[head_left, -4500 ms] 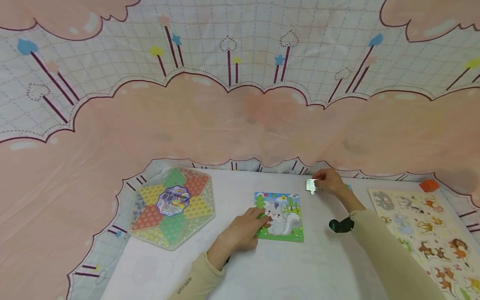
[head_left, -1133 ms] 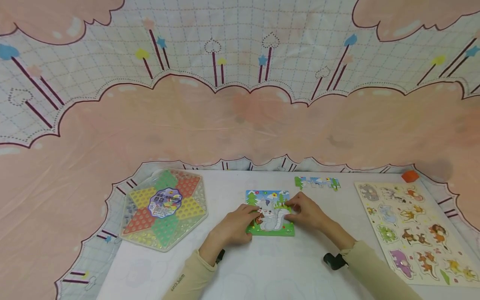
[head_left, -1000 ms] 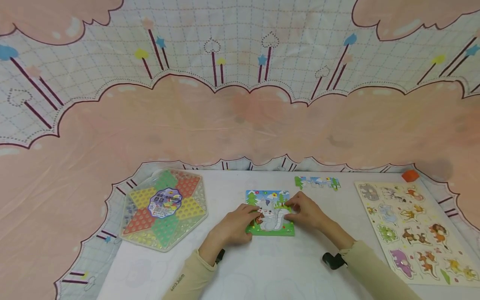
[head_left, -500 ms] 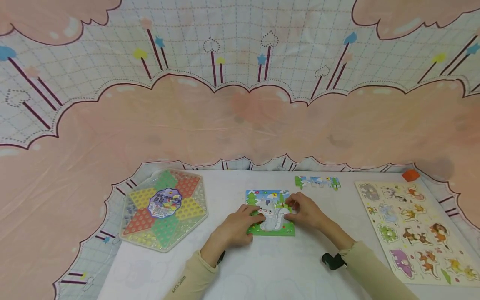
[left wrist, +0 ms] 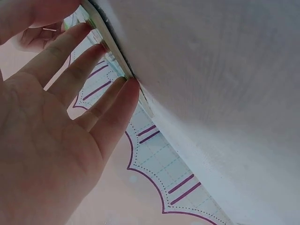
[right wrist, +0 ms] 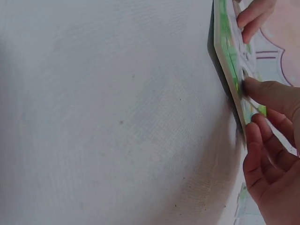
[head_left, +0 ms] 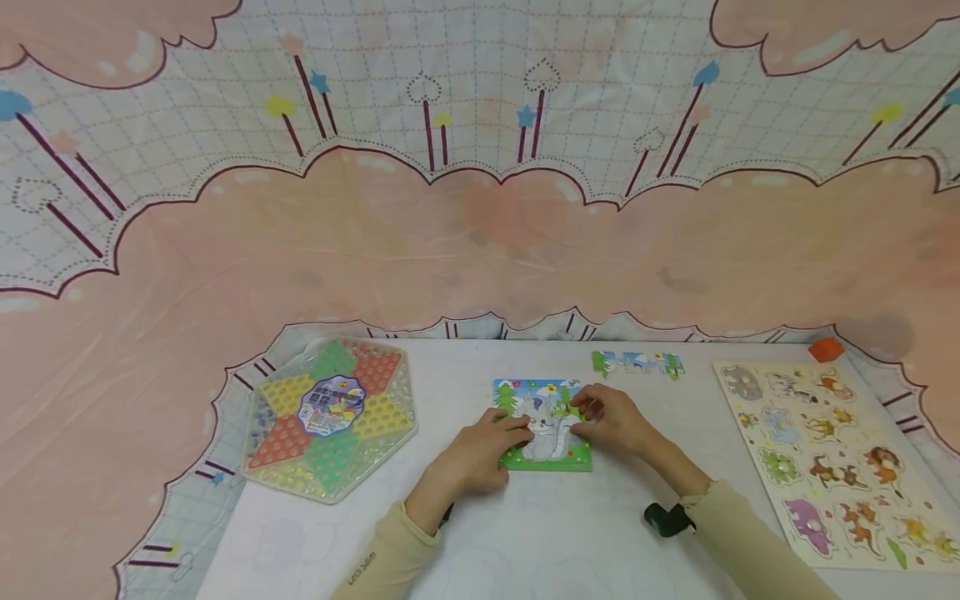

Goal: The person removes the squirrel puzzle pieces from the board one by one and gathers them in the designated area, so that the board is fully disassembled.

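A small squirrel jigsaw puzzle [head_left: 547, 433] in a green frame lies flat on the white table. My left hand [head_left: 504, 433] rests at its left side; in the left wrist view its straight fingers [left wrist: 101, 70] touch the board's edge [left wrist: 105, 40]. My right hand [head_left: 592, 412] sits on the puzzle's upper right part. In the right wrist view its thumb [right wrist: 267, 93] presses on the picture face while its curled fingers [right wrist: 260, 150] lie against the board's edge [right wrist: 224, 51], pinching the puzzle there. Whether a single piece is lifted is hidden.
A row of loose puzzle pieces [head_left: 637, 364] lies behind the puzzle to the right. A hexagonal checkers board [head_left: 330, 417] sits at the left, an animal peg board [head_left: 832, 458] at the right with an orange block [head_left: 825, 350] at its far corner. A printed cloth hangs behind.
My right hand came back from the row of loose pieces to the puzzle, then crept slightly up its right side. The left hand stayed on the left edge.
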Motion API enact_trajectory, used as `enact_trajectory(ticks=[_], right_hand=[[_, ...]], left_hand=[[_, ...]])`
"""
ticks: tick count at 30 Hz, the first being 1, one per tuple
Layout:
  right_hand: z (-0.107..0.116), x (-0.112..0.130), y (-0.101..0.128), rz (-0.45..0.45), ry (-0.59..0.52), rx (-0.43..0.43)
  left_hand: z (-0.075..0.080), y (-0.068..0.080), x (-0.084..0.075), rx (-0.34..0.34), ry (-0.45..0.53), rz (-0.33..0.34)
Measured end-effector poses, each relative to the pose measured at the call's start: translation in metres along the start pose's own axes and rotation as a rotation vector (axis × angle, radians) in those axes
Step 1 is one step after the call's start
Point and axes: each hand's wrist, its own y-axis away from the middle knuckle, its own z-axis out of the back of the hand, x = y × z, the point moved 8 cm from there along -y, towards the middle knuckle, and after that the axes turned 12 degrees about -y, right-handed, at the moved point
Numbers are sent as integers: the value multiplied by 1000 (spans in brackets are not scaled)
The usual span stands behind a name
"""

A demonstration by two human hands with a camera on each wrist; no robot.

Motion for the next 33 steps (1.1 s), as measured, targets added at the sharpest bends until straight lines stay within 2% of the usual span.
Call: enact_trajectory(ticks=[8, 15, 25, 33], right_hand=[[1, 4, 3, 40, -102, -8], [0, 5, 2, 31, -121, -6], [0, 2, -1, -23, -130, 28], [-3, 0, -2, -50, -193, 39]], left_hand=[[1, -1, -1, 2, 9, 12], [-2, -1, 0, -3, 2, 19], [-1, -1, 0, 4, -5, 22], [-3, -3, 0, 11, -3, 18]])
